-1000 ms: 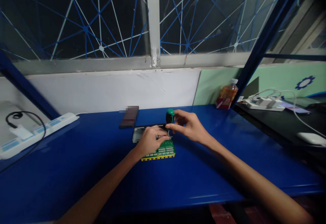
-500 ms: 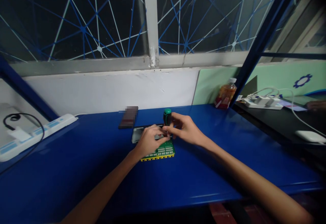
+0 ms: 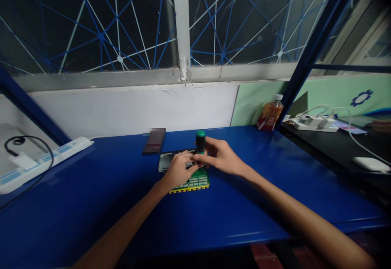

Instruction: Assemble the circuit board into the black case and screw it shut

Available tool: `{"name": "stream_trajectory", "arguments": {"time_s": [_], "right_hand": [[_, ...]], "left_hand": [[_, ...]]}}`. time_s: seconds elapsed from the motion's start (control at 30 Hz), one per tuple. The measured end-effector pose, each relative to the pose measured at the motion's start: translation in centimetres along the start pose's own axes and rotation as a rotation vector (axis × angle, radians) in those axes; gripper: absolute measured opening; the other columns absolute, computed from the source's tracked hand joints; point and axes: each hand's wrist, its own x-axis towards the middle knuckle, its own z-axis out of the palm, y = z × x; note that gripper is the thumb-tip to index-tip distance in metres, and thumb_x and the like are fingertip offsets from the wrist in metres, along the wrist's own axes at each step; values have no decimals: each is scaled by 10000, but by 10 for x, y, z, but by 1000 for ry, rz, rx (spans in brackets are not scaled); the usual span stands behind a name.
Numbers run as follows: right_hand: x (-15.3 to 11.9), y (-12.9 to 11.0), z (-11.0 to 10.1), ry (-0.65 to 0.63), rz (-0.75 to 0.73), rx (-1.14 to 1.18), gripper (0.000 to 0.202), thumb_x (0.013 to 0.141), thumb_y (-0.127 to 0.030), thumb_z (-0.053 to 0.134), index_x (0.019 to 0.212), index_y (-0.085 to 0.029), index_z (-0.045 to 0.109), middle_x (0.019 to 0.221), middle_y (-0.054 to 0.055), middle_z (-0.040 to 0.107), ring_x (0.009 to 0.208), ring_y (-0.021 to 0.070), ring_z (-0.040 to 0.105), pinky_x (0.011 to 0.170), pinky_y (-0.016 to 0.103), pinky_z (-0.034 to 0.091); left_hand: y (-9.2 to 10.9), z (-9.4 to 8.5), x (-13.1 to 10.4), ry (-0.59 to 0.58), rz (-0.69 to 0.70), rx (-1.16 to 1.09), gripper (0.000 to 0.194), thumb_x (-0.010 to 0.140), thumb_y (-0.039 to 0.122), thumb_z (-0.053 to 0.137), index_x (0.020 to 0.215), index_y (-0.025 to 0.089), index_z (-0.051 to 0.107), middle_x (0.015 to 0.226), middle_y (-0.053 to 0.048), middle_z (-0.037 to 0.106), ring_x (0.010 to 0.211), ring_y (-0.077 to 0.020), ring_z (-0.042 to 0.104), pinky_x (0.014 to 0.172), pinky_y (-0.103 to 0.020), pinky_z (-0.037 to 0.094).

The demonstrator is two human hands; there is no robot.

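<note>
A green-and-black screwdriver (image 3: pixel 200 142) stands upright above a green circuit board (image 3: pixel 198 178) with a yellow edge strip. Its handle is in the grip of my right hand (image 3: pixel 221 155), with thumb and fingers around the lower part. My left hand (image 3: pixel 180 167) rests over the board, its thumb and fingertips drawn together near the screwdriver's lower end. What those left fingertips pinch is hidden, and so is the screwdriver's tip. Behind the left hand lies a grey tray-like housing (image 3: pixel 165 162), against the board's far side.
On the blue table (image 3: pixel 122 212), a dark flat object (image 3: pixel 155 140), partly blurred, lies behind the housing. At left is a white power strip (image 3: pixel 67 148) with a black cable. A drink bottle (image 3: pixel 270 114) stands at back right, near another power strip (image 3: pixel 317 123) and a white case (image 3: pixel 371 163).
The screwdriver handle has turned slightly, and my right fingers have shifted a little around it. My left hand and the board stay in place.
</note>
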Motion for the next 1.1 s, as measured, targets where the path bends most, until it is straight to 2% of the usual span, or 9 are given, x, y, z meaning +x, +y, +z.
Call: {"name": "stream_trajectory", "arguments": {"time_s": [0.23, 0.43, 0.77, 0.97, 1.1], "right_hand": [[1, 8, 2, 1, 13, 50, 372, 820, -400, 644, 1094, -162, 563, 702, 14, 650, 580, 147, 598, 550, 301, 454], [0, 5, 0, 8, 21, 34, 368, 828, -387, 634, 1106, -157, 563, 668, 14, 641, 609, 164, 614, 572, 310, 465], [0, 3, 0, 53, 34, -10, 339, 798, -404, 646, 1036, -170, 588, 746, 35, 645, 627, 169, 587, 559, 317, 458], [0, 2, 1, 26, 30, 16, 355, 832, -417, 617, 1075, -162, 576, 682, 9, 627, 589, 147, 582, 560, 302, 453], [0, 3, 1, 21, 21, 37, 348, 833, -398, 624, 1083, -161, 575, 697, 10, 633, 593, 143, 585, 567, 299, 456]], "left_hand": [[1, 2, 0, 1, -24, 33, 121, 829, 239, 619, 805, 206, 733, 789, -30, 714, 816, -207, 612, 737, -326, 453], [1, 0, -2, -43, 19, -5, 176, 864, 189, 548, 855, 218, 722, 934, -23, 718, 931, -207, 612, 839, -359, 439], [1, 2, -3, -8, -24, 23, 162, 856, 299, 595, 871, 232, 741, 893, -40, 727, 883, -217, 616, 793, -370, 450], [2, 2, -4, -42, 20, 49, 187, 868, 226, 536, 881, 233, 723, 975, -38, 711, 980, -229, 600, 845, -398, 429], [0, 2, -5, -40, 5, 59, 177, 868, 220, 553, 882, 247, 728, 960, -28, 712, 965, -223, 599, 843, -390, 422]]}}
